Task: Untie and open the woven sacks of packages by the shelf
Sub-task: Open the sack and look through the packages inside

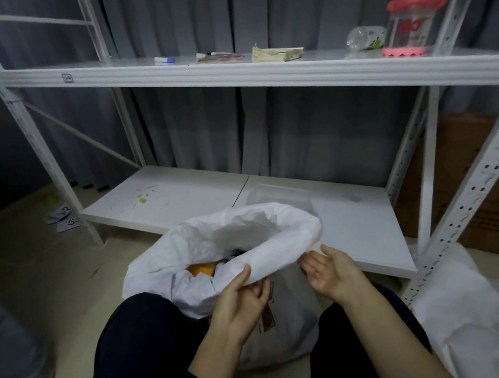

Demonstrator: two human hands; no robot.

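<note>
Hands meet at the near rim of a white woven sack [216, 244] that stands on the floor between the person's knees, just in front of the lower board of a white metal shelf [264, 75]. The left hand [238, 304] holds the rolled rim of the sack: the thumb lies on top of the fabric and the fingers are curled under it. The right hand [331, 271] is just to the right of it, palm up, with the fingers relaxed and a little spread; the fingertips come close to the rim (I cannot tell if they touch it), and this hand grips nothing.

The mouth of the sack is wide open, and its edge is folded outward all around. Inside, beyond the left hand, an orange package [202, 269] shows between white wrapped packages [190, 287] and something dark.

Beyond both hands, on the lower board, lies a clear plastic box [278, 192]. Higher, on the upper board, there is a marker [165, 60], a stack of papers [277, 54], a clear bottle lying on its side [364, 37] and a pink bottle [407, 15] standing upright. To the right of the right hand, another white sack [463, 306] rests on the floor beside the shelf post.
</note>
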